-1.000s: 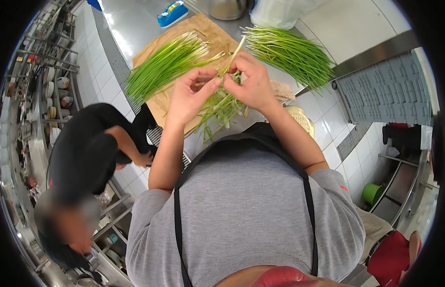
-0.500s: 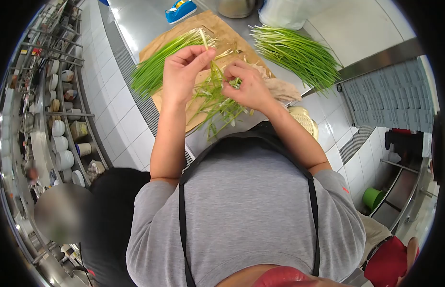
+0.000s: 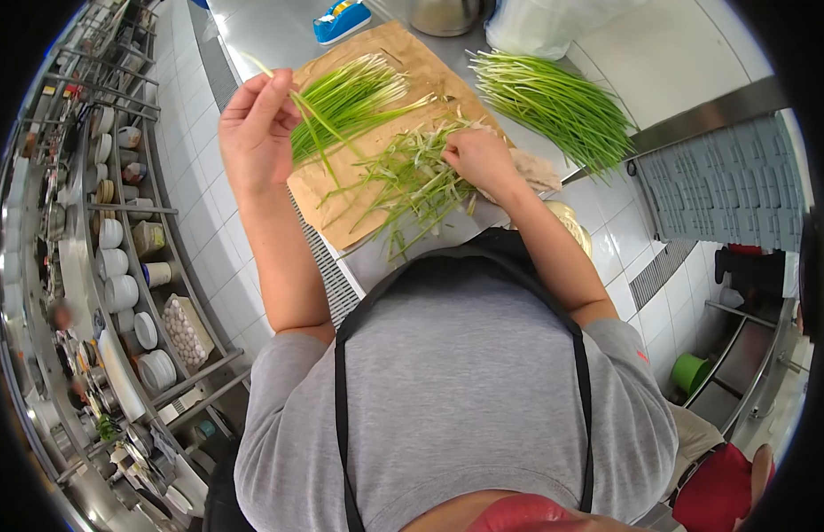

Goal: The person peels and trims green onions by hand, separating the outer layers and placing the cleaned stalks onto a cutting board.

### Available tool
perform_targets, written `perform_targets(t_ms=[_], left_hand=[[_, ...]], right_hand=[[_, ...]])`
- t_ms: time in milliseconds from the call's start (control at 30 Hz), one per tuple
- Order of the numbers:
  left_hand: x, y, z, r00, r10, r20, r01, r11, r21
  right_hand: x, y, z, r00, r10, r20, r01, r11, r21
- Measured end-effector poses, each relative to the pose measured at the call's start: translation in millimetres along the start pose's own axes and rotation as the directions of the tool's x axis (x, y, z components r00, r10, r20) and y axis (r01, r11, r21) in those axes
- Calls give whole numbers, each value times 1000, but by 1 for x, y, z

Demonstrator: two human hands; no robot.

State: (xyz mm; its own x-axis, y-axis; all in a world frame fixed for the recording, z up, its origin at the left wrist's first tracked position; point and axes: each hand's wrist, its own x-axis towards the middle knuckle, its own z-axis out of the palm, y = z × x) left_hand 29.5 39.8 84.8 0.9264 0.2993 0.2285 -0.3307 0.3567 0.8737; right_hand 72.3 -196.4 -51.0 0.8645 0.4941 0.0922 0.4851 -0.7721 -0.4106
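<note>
My left hand (image 3: 259, 133) is raised over the left edge of the brown paper (image 3: 341, 222), pinching a thin green stalk (image 3: 319, 124) by its pale end. My right hand (image 3: 483, 160) is closed at the pile of green trimmings (image 3: 416, 182); what its fingers grip, if anything, is hidden. Between the hands, a bunch of long green stalks (image 3: 354, 93) with white ends lies on the paper. Another bunch (image 3: 558, 106) rests on the metal counter to the right.
A blue tape dispenser (image 3: 341, 21), a metal pot (image 3: 445, 15) and a clear plastic bag (image 3: 536, 27) stand at the counter's back. A beige cloth (image 3: 538, 168) lies by my right wrist. Shelves with white bowls (image 3: 121, 293) line the left.
My left hand has moved left with the stalk, away from my right hand, which has lowered to the trimmings. The co-worker at the left has mostly left the view.
</note>
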Motion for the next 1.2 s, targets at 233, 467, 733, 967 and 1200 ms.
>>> perform_targets(t_ms=[233, 467, 733, 967, 1200], left_hand=[[3, -20, 6, 950, -272, 152, 213, 923, 320], [3, -62, 16, 822, -493, 284, 328, 819, 471], [-8, -60, 20, 819, -525, 230, 379, 797, 471], [-13, -67, 12, 777, -543, 319, 374, 806, 459], [-14, -69, 8, 744, -569, 350, 381, 792, 478]], right_hand=[[10, -25, -25, 987, -155, -31, 153, 879, 451], [12, -51, -52, 993, -37, 112, -88, 411, 907], [8, -48, -50, 990, 74, 119, -136, 301, 944], [7, -41, -45, 999, 43, 4, -21, 420, 907], [4, -42, -53, 934, -22, -357, 248, 759, 602]])
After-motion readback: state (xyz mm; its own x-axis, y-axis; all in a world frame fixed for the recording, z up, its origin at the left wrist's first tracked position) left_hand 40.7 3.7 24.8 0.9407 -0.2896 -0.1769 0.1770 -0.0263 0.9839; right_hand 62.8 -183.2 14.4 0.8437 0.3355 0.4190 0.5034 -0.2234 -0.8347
